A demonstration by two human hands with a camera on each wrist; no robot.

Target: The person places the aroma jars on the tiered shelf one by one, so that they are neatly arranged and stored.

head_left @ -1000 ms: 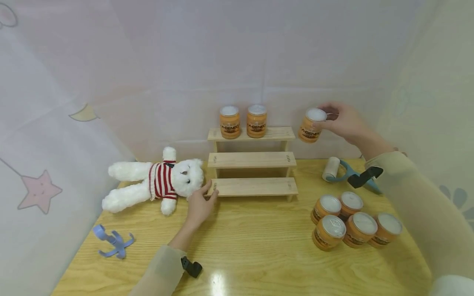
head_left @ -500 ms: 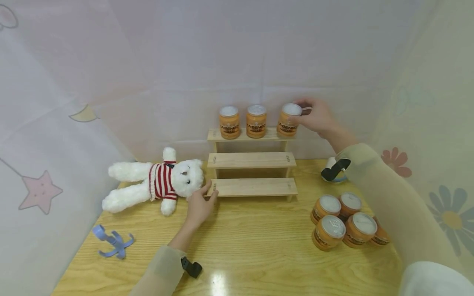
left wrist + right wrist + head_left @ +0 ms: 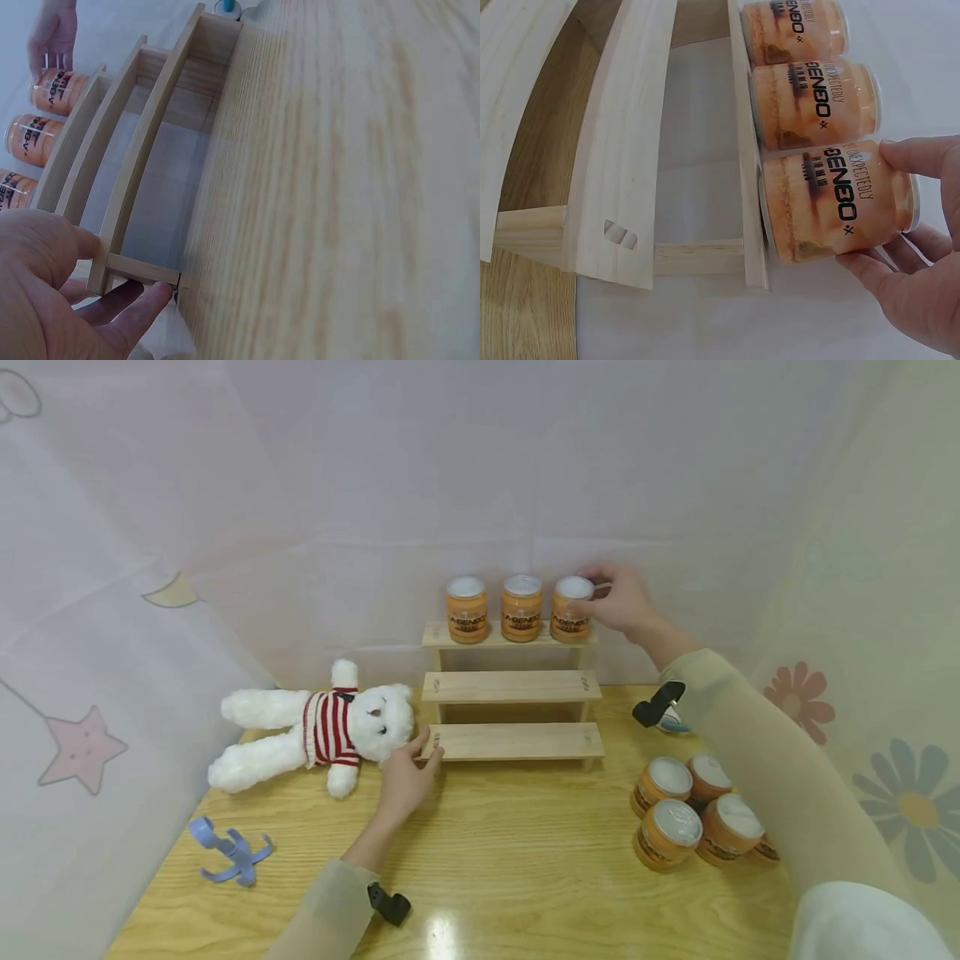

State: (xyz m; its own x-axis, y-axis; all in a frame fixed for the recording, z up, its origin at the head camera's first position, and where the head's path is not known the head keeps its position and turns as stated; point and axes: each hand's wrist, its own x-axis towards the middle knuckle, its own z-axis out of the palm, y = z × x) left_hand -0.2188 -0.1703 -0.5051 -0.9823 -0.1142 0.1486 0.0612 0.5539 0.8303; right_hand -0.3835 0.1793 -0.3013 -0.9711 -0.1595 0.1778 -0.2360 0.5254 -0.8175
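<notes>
My right hand (image 3: 621, 603) grips an orange jar (image 3: 832, 202) with a clear lid at the right end of the top shelf. Its base is right at the board. To its left on the same shelf stand a middle jar (image 3: 521, 610) and a left jar (image 3: 467, 612), both upright. At the lower left corner of the three-step wooden rack (image 3: 517, 741), my left hand (image 3: 405, 783) holds the bottom step's end. In the left wrist view, the left thumb (image 3: 84, 241) lies at the board and fingers curl under its end piece.
Several more orange jars (image 3: 666, 835) cluster at the table's right, partly behind the right sleeve. A white plush bear (image 3: 330, 727) in a striped sweater lies left of the rack. A blue hook stand (image 3: 234, 853) is nearer the front left. A light blue object (image 3: 673, 720) shows behind the right wrist.
My right hand has carried the jar leftward from beside the rack onto the top shelf, close to the middle jar. The left hand has stayed at the rack's corner.
</notes>
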